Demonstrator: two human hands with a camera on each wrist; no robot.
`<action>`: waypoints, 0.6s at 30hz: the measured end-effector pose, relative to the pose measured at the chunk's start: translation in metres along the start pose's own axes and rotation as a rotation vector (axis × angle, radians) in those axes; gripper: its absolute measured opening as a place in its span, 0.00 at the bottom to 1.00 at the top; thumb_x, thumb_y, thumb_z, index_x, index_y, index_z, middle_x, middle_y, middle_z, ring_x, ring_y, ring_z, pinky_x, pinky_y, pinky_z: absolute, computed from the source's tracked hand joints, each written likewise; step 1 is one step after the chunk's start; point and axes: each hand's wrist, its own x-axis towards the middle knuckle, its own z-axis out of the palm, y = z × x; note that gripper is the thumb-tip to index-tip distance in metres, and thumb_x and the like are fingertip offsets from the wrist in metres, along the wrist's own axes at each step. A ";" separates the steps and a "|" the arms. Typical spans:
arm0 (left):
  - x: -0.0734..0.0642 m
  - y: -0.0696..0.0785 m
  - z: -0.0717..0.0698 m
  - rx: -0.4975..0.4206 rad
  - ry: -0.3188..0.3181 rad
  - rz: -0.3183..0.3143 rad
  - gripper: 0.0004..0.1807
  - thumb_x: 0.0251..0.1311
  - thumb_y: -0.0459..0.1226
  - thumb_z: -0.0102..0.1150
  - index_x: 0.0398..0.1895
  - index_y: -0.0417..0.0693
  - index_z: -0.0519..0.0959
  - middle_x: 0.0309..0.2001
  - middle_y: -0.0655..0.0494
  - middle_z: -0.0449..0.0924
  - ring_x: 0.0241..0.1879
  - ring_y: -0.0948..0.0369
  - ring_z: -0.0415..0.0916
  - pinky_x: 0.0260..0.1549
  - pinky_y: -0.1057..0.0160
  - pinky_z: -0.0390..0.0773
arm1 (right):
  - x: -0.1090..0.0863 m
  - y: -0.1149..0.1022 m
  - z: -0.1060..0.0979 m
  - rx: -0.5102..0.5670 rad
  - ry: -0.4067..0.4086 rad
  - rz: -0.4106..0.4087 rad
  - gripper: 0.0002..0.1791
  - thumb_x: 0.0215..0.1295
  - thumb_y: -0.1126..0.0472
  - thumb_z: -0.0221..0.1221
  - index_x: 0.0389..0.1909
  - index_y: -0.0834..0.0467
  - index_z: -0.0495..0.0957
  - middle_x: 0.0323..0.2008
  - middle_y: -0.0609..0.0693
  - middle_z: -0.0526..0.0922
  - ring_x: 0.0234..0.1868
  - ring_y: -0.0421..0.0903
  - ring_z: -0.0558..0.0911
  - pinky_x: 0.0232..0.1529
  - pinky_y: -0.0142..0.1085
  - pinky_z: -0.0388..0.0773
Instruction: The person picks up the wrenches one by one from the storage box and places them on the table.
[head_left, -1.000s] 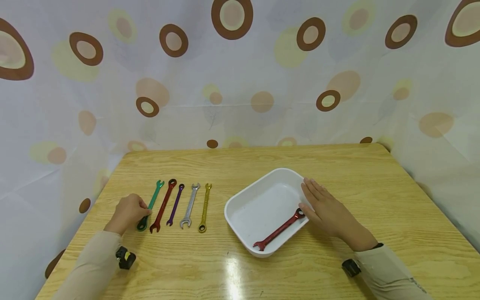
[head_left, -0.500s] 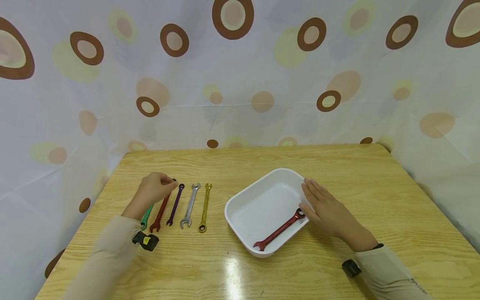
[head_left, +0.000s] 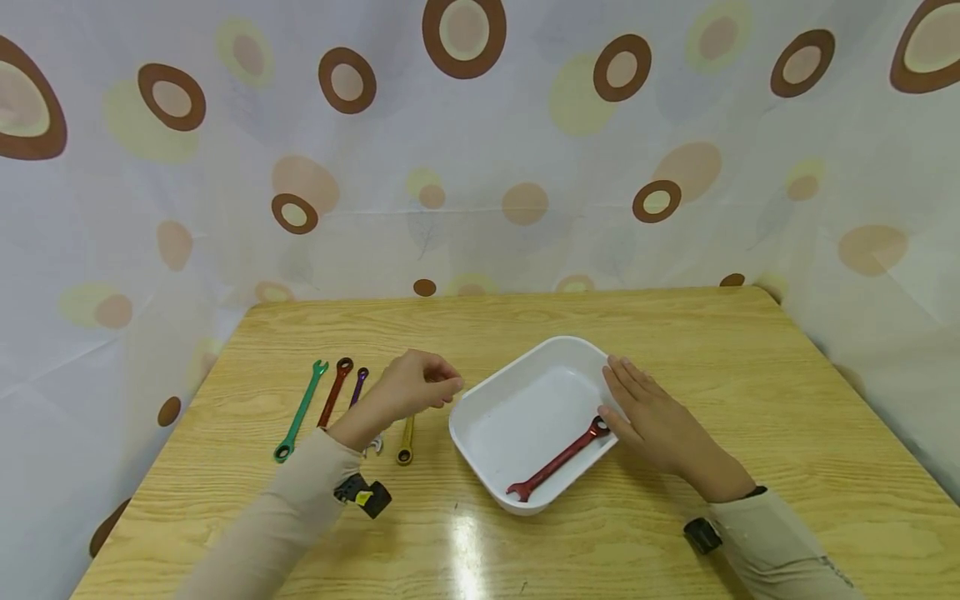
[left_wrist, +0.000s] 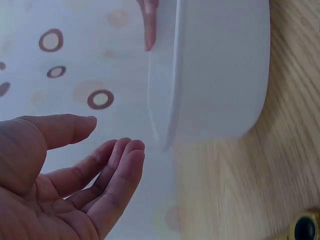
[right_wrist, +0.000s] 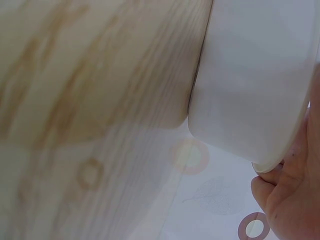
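My left hand (head_left: 412, 383) is in the air just left of a white plastic basin (head_left: 540, 408). Its thumb and loosely bent fingers stand apart in the left wrist view, with nothing between them. Straight fingers of my right hand (head_left: 660, 429) rest at the basin's right rim, the thumb lying over the edge. Inside the basin, a red combination wrench (head_left: 558, 464) slants along the near right side. Below my left hand lies a gold wrench (head_left: 407, 437), its upper part covered. A silver wrench (head_left: 375, 445) is mostly hidden behind the same hand and wrist.
Farther left on the wooden table (head_left: 675, 333) lie a green wrench (head_left: 302, 410), a second red wrench (head_left: 335, 393) and a purple wrench (head_left: 358, 387), the last two partly covered by my left arm. A patterned cloth (head_left: 480, 167) hangs behind the table.
My left hand has swept rightward from the green wrench, over the row of wrenches, to the basin's left side. The wrenches, the basin and my right hand stay in place.
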 end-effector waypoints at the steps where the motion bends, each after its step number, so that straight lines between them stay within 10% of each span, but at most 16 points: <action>1: 0.002 0.003 0.006 0.003 -0.017 0.014 0.10 0.63 0.40 0.59 0.41 0.43 0.82 0.34 0.51 0.82 0.32 0.57 0.81 0.35 0.59 0.81 | 0.000 0.000 0.000 0.002 -0.004 0.003 0.35 0.76 0.48 0.43 0.71 0.70 0.52 0.73 0.65 0.49 0.73 0.61 0.49 0.71 0.51 0.47; 18: 0.024 0.024 0.092 0.152 -0.148 0.166 0.07 0.54 0.39 0.69 0.29 0.46 0.84 0.26 0.59 0.83 0.25 0.70 0.74 0.25 0.72 0.73 | 0.000 -0.001 0.000 -0.011 0.034 -0.009 0.34 0.75 0.49 0.45 0.70 0.71 0.54 0.72 0.65 0.53 0.73 0.62 0.51 0.69 0.53 0.51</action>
